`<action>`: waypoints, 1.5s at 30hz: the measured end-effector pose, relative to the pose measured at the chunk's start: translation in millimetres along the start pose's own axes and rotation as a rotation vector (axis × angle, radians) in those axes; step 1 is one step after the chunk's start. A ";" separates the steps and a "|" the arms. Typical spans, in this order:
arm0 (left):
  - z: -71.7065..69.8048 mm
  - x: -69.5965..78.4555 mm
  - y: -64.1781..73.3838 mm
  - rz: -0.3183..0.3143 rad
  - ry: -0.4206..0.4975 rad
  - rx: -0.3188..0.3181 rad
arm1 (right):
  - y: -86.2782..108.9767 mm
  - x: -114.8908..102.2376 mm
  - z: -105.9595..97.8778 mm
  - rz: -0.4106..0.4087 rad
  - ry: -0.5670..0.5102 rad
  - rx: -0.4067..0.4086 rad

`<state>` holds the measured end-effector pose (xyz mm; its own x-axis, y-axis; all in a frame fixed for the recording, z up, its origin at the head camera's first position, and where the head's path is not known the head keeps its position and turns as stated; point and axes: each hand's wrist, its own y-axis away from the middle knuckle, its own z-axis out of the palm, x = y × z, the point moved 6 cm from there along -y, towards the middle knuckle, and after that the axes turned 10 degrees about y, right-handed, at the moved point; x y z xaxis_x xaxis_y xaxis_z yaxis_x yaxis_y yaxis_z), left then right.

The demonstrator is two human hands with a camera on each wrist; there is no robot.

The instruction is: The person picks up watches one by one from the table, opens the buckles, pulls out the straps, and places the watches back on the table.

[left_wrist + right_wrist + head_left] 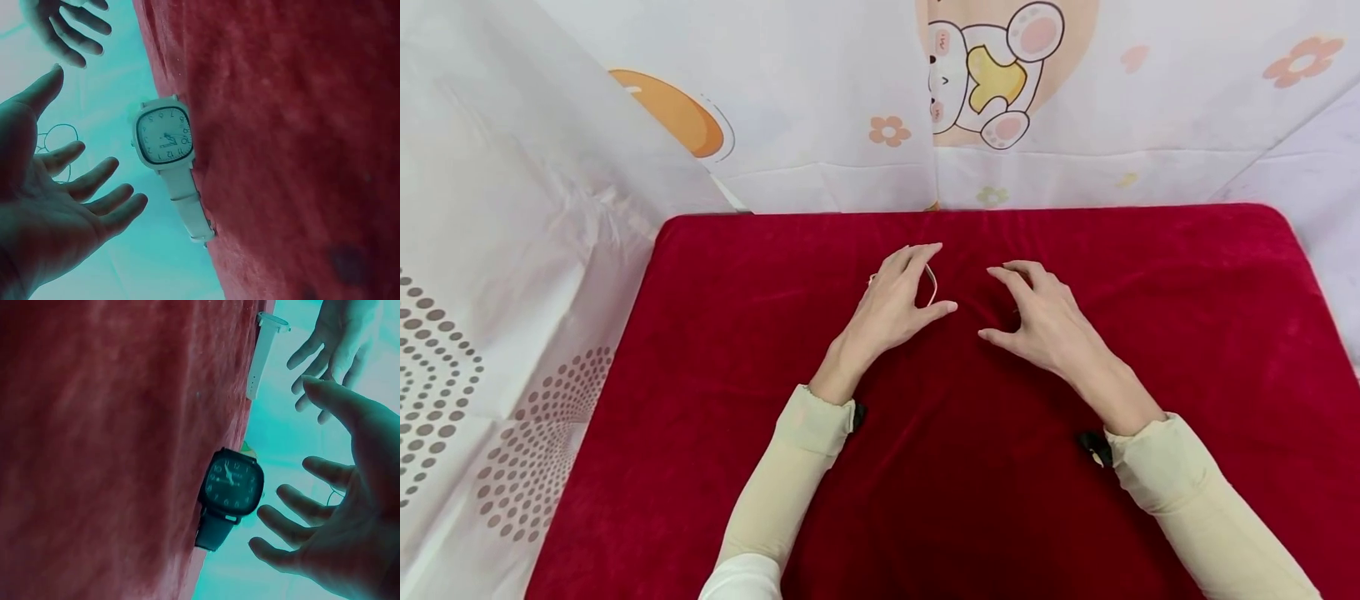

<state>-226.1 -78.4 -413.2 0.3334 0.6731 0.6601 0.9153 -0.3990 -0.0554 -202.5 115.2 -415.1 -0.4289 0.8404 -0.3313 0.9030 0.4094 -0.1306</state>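
My left hand [891,304] hovers over the table with thumb and fingers spread apart, holding nothing. Below it is a white wristwatch [165,134] with a squarish dial, lying on the red cloth; in the head view only part of its pale strap [933,285] shows past the hand. Level with it on the other side, my right hand [1045,321] is also spread and holds nothing. A black wristwatch [234,484] with a squarish dark dial sits close to its fingertips in the right wrist view. From above, the right hand mostly hides this watch.
Dark red velvety cloth [940,467] covers the table. White printed curtains [820,100] with cartoon figures, flowers and dots hang behind it and along the sides. Small black devices [1097,448] sit at both wrists, by the rolled pale sleeves.
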 end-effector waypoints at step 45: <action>55.8 32.3 -27.2 0.051 -0.042 -0.234 | 33.6 59.6 -4.2 0.103 -0.037 -0.107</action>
<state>-227.6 -11.0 -432.2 0.3917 0.6715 0.6290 0.8211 -0.5636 0.0904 -197.9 180.6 -435.3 -0.3310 0.8671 -0.3724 0.9335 0.3586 0.0053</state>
